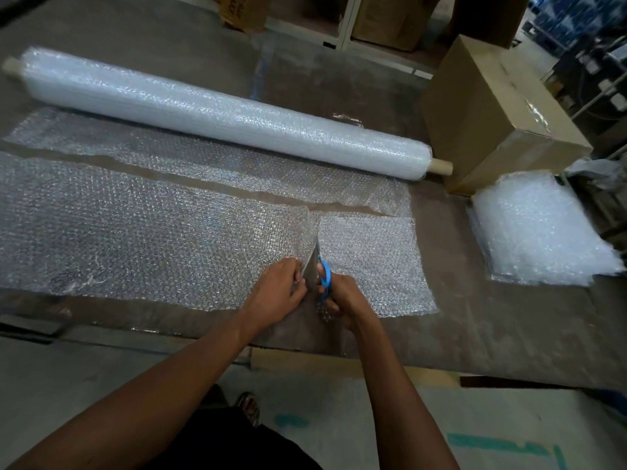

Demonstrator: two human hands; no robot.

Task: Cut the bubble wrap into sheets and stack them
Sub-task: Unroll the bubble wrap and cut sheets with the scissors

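The right hand (pixel 342 300) was wrapped round the blue handles of the scissors (pixel 320 266), blades pointing toward twelve o'clock along a slit already opened in the bubble wrap strip (pixel 152 232). The left hand (pixel 281 290) pinched the cut edge at nine o'clock of the blades, lifting it slightly, probably to keep the film taut so the blades would slide rather than chew. At three o'clock of the slit lay the nearly freed sheet (pixel 369 256), flat on the worktop (pixel 509 327). The slit appeared to run most of the way to the far edge, though the clear film made its end hard to make out.

The finished stack (pixel 539 232) sat further toward three o'clock, within easy reach for laying the next sheet. The roll (pixel 220 113) lay across the worktop at eleven o'clock, its unrolled tail (pixel 203 164) separate from the strip. A cardboard box (pixel 492 113) stood at two o'clock of the hands. The right fingers were mostly hidden by the handles and film, and the strip's left end was cut off by the frame.
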